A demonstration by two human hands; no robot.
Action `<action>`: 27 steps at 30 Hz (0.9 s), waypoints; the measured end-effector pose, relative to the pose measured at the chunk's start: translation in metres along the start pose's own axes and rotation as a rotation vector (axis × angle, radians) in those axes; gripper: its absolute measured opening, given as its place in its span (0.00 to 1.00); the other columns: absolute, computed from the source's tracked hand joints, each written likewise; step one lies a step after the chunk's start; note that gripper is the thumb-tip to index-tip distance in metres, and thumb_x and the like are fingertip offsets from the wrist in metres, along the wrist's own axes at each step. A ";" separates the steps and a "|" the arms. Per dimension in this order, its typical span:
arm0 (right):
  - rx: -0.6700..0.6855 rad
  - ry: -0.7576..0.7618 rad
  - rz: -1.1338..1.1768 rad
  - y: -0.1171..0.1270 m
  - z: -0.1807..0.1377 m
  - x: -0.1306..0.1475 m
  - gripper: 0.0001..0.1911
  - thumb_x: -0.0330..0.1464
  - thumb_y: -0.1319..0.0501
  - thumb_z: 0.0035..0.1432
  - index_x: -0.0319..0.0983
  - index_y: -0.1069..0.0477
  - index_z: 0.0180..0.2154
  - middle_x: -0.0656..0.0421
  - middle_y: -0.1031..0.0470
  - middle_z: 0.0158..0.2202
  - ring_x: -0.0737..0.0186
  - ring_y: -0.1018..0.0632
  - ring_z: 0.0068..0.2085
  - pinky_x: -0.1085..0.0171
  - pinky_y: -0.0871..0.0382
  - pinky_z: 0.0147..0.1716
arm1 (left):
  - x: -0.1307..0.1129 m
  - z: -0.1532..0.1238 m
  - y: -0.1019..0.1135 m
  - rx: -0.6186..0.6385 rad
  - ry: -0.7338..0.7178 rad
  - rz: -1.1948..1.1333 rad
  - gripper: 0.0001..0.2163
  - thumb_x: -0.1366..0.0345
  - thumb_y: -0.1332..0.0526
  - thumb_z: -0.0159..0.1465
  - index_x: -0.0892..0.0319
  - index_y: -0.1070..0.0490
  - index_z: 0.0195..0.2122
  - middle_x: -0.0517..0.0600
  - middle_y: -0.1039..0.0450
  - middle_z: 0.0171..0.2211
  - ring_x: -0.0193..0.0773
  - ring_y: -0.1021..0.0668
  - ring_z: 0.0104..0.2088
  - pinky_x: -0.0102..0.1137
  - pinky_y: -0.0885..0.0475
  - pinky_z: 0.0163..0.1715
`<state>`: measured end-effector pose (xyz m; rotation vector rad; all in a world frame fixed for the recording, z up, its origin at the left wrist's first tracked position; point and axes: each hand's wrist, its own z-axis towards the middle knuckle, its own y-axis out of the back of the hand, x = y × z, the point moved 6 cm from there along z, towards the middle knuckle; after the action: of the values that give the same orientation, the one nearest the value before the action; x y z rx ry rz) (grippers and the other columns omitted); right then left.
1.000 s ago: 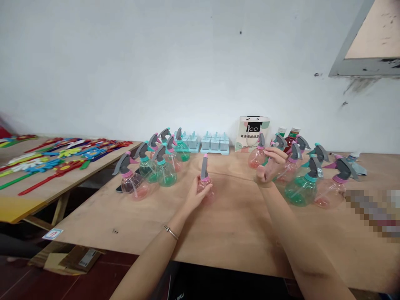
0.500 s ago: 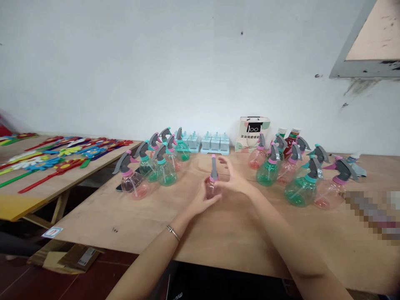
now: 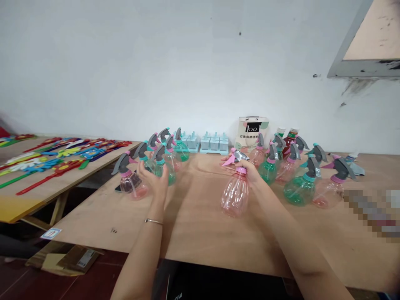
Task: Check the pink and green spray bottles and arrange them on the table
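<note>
A clear pink spray bottle (image 3: 235, 196) with a grey and pink trigger head is in my right hand (image 3: 251, 173), whose fingers wrap around the neck just below the head. It leans slightly; whether its base touches the table I cannot tell. My left hand (image 3: 156, 179) is open, fingers spread and curved, with nothing in it. It is in front of a green spray bottle (image 3: 171, 177) in the left group and partly covers it. Beside that hand stands a pink spray bottle (image 3: 137, 191) with a grey head.
More green and pink spray bottles, such as a green one (image 3: 298, 192), stand on the right of the wooden table (image 3: 200, 233). Pale blue popsicle molds (image 3: 214, 144), a paper bag (image 3: 250, 125) and red bottles are by the wall. Colourful flower-shaped pieces (image 3: 67, 166) cover the left table.
My left hand has let go of the pink spray bottle and moved left to the bottle group. My right hand has closed on its neck, and the bottle is now further right, turned sideways.
</note>
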<state>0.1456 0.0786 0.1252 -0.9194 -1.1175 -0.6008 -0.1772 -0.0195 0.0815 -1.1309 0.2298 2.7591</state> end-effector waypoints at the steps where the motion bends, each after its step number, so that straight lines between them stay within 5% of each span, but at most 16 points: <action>1: 0.049 0.009 0.027 -0.004 -0.004 0.006 0.23 0.33 0.38 0.40 0.40 0.26 0.42 0.55 0.18 0.38 0.48 0.16 0.40 0.61 0.24 0.28 | 0.013 0.008 -0.002 0.018 0.060 0.044 0.41 0.58 0.32 0.55 0.65 0.51 0.65 0.69 0.47 0.66 0.57 0.43 0.68 0.52 0.49 0.67; 6: 0.136 0.009 0.084 -0.021 -0.025 0.031 0.23 0.33 0.41 0.41 0.39 0.27 0.43 0.55 0.18 0.34 0.46 0.17 0.42 0.51 0.21 0.39 | 0.040 0.010 -0.021 0.229 0.216 0.086 0.40 0.53 0.32 0.55 0.62 0.47 0.64 0.65 0.31 0.56 0.58 0.29 0.59 0.55 0.40 0.61; 11: 0.046 0.057 0.118 -0.024 -0.031 0.046 0.15 0.33 0.41 0.37 0.40 0.26 0.32 0.56 0.21 0.27 0.47 0.18 0.39 0.50 0.22 0.42 | 0.009 -0.022 -0.034 0.324 0.071 0.088 0.28 0.49 0.32 0.54 0.59 0.33 0.52 0.56 0.29 0.48 0.52 0.26 0.52 0.50 0.35 0.57; 17: 0.046 0.133 0.106 -0.025 -0.032 0.057 0.12 0.34 0.44 0.31 0.42 0.32 0.26 0.55 0.24 0.26 0.47 0.20 0.35 0.50 0.22 0.37 | -0.040 -0.077 -0.056 0.647 -0.133 -0.193 0.20 0.52 0.33 0.58 0.55 0.28 0.48 0.53 0.31 0.42 0.48 0.27 0.49 0.43 0.34 0.55; 27: 0.010 0.230 -0.056 -0.018 -0.032 0.062 0.09 0.38 0.44 0.35 0.44 0.36 0.24 0.54 0.27 0.25 0.45 0.21 0.38 0.48 0.24 0.37 | -0.054 -0.093 -0.061 0.842 -0.013 -0.470 0.18 0.56 0.34 0.60 0.53 0.29 0.50 0.54 0.26 0.51 0.49 0.27 0.56 0.43 0.37 0.59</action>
<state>0.1687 0.0438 0.1840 -0.7905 -0.9413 -0.7273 -0.0638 0.0174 0.0491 -0.7866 0.8856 1.9213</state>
